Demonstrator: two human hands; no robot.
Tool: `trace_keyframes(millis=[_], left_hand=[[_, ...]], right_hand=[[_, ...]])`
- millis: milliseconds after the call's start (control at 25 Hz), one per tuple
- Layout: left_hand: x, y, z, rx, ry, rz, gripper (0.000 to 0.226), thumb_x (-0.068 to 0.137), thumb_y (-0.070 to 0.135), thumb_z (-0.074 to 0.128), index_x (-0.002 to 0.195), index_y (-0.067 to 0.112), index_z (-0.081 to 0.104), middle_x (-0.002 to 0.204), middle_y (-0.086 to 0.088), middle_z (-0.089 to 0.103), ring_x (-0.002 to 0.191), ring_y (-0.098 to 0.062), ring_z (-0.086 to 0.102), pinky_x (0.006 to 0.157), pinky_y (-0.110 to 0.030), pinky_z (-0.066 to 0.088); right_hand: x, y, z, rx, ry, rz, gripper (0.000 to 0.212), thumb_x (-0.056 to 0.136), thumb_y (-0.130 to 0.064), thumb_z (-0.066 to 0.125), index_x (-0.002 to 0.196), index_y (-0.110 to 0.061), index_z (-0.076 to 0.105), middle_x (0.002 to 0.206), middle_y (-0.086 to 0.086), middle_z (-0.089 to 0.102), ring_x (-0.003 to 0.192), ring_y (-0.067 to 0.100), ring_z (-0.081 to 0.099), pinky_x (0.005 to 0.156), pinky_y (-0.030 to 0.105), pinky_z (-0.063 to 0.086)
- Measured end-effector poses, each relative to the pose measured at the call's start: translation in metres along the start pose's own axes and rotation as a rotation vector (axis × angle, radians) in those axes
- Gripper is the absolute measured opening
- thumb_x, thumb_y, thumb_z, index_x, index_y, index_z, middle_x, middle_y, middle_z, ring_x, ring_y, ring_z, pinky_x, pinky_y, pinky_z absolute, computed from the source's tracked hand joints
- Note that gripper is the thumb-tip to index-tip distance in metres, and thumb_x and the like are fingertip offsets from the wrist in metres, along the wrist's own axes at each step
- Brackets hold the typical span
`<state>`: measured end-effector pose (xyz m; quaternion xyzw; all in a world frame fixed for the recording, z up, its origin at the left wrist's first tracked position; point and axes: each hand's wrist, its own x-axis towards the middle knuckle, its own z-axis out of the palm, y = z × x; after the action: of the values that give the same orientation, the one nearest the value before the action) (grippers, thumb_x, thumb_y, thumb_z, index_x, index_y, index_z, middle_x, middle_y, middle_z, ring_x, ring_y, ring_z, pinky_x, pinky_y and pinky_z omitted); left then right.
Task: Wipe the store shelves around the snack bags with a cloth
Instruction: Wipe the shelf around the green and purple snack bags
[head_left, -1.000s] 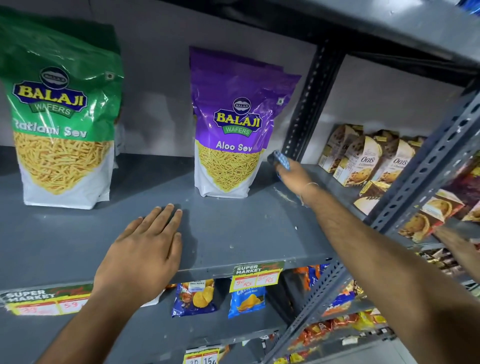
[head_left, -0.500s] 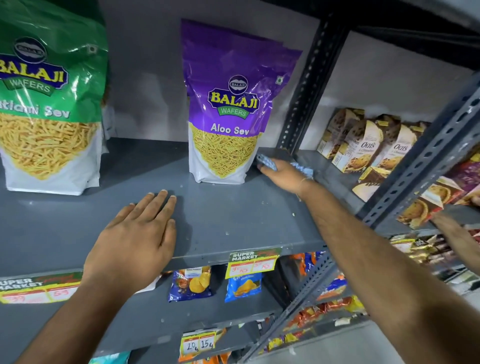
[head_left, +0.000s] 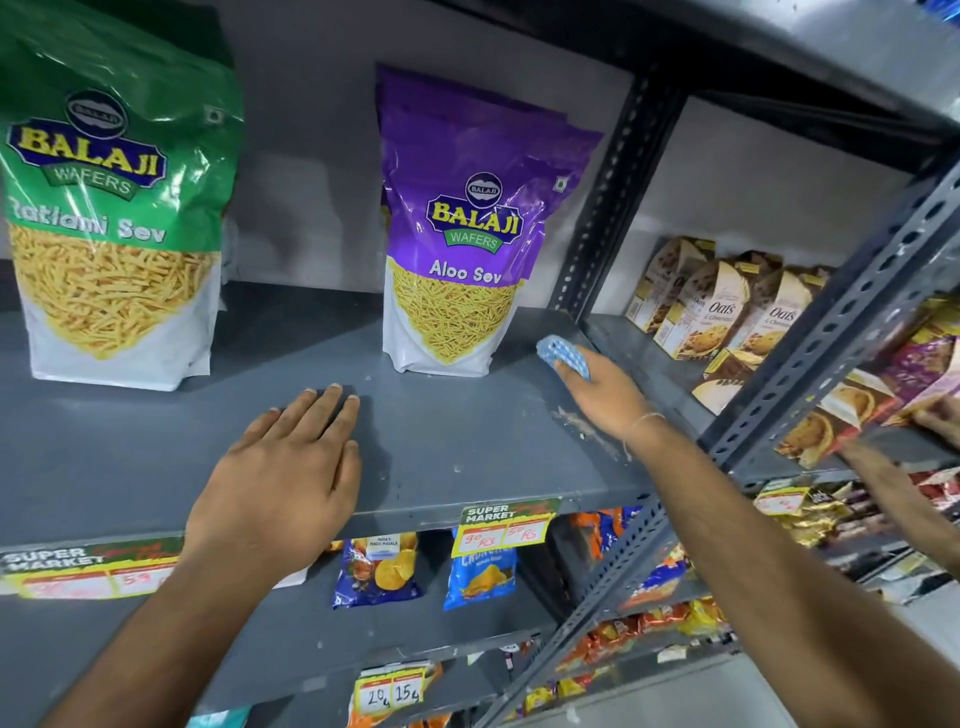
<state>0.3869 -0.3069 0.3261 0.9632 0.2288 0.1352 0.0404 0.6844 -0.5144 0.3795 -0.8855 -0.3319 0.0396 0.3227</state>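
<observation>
A grey metal shelf (head_left: 447, 441) carries a purple Aloo Sev bag (head_left: 467, 234) in the middle and a green Ratlami Sev bag (head_left: 109, 208) at the left, both upright. My right hand (head_left: 605, 387) presses a blue cloth (head_left: 563, 353) onto the shelf just right of the purple bag. My left hand (head_left: 283, 473) lies flat, fingers spread, on the shelf's front part between the two bags. White crumbs and dust streak the shelf near my right wrist.
A perforated upright post (head_left: 602, 208) stands behind my right hand, another post (head_left: 831, 332) crosses the right front. Boxes of oat cookies (head_left: 722, 306) fill the neighbouring shelf, where another person's hand (head_left: 935, 415) reaches in. Small snack packets (head_left: 379, 571) hang on lower shelves.
My right hand with the cloth has slid back from the base of the purple bag toward the right and front of the shelf. My left hand has stayed flat in place.
</observation>
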Motion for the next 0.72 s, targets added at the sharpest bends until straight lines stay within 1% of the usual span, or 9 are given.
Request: trace_keyframes(millis=[120,240,280,360,480,560,600,680,720], left_hand=[[0.001,0.001,-0.001,0.005,-0.008,0.001,0.074,0.098,0.048,0.007,0.161,0.021,0.036,0.169,0.000,0.034,0.157,-0.019,0.031,0.127,-0.042,0.028],[0.001,0.000,0.000,0.016,-0.012,0.001,0.074,0.098,0.047,0.007,0.160,0.020,0.036,0.169,-0.001,0.034,0.157,-0.019,0.032,0.127,-0.042,0.028],[0.001,0.000,0.000,0.018,-0.016,0.004,0.074,0.098,0.047,0.007,0.161,0.020,0.036,0.169,-0.001,0.034,0.157,-0.020,0.032,0.127,-0.042,0.028],[0.001,0.001,0.001,0.013,-0.023,0.009,0.075,0.097,0.047,0.005,0.162,0.019,0.033,0.170,-0.001,0.030,0.158,-0.020,0.029,0.128,-0.042,0.026],[0.002,0.002,0.001,0.002,-0.029,0.012,0.080,0.094,0.049,-0.003,0.164,0.020,0.024,0.173,0.000,0.021,0.161,-0.018,0.020,0.130,-0.040,0.018],[0.001,0.003,-0.001,-0.005,-0.033,0.020,0.083,0.092,0.050,-0.007,0.165,0.020,0.020,0.174,0.000,0.018,0.161,-0.019,0.017,0.130,-0.040,0.016],[0.001,0.003,-0.002,-0.006,-0.036,0.026,0.084,0.091,0.050,-0.008,0.165,0.020,0.018,0.174,0.000,0.017,0.162,-0.019,0.016,0.130,-0.040,0.015],[0.001,0.002,-0.002,0.000,-0.032,0.036,0.083,0.093,0.050,-0.006,0.165,0.019,0.021,0.174,-0.002,0.019,0.161,-0.021,0.019,0.130,-0.041,0.017],[0.001,0.002,-0.001,0.007,-0.018,0.037,0.080,0.095,0.048,-0.001,0.164,0.017,0.026,0.172,-0.004,0.025,0.160,-0.023,0.024,0.129,-0.042,0.020]], right_hand=[[0.019,0.009,0.012,-0.007,-0.002,0.080,0.032,0.101,-0.043,0.048,0.128,-0.030,0.061,0.123,-0.001,0.069,0.115,0.023,0.063,0.097,0.035,0.046],[0.000,0.005,0.016,-0.016,-0.046,0.109,0.035,0.100,-0.048,0.046,0.131,-0.035,0.057,0.126,-0.001,0.067,0.115,0.025,0.063,0.102,0.041,0.047],[-0.011,0.002,0.017,0.004,-0.044,0.107,0.038,0.100,-0.049,0.046,0.134,-0.036,0.056,0.130,-0.002,0.066,0.119,0.025,0.061,0.104,0.041,0.046],[-0.037,-0.008,0.024,0.006,-0.045,0.076,0.045,0.101,-0.045,0.048,0.143,-0.033,0.050,0.144,-0.005,0.057,0.133,0.020,0.051,0.113,0.037,0.037],[-0.078,-0.040,0.046,-0.115,-0.063,-0.114,0.051,0.101,-0.039,0.050,0.151,-0.030,0.041,0.158,-0.008,0.041,0.147,0.013,0.034,0.122,0.031,0.022],[-0.092,-0.055,0.061,-0.167,-0.093,-0.223,0.051,0.102,-0.037,0.050,0.151,-0.029,0.040,0.158,-0.007,0.041,0.146,0.012,0.033,0.122,0.031,0.023],[-0.095,-0.060,0.062,-0.140,-0.098,-0.222,0.049,0.102,-0.037,0.050,0.150,-0.030,0.043,0.155,-0.006,0.047,0.143,0.013,0.039,0.120,0.031,0.028],[-0.087,-0.057,0.051,-0.014,-0.038,-0.120,0.042,0.101,-0.039,0.050,0.142,-0.034,0.051,0.136,-0.004,0.064,0.126,0.016,0.058,0.106,0.034,0.045],[-0.079,-0.052,0.040,0.011,0.048,-0.069,0.040,0.100,-0.039,0.050,0.140,-0.035,0.053,0.127,-0.004,0.070,0.116,0.017,0.065,0.099,0.035,0.050]])
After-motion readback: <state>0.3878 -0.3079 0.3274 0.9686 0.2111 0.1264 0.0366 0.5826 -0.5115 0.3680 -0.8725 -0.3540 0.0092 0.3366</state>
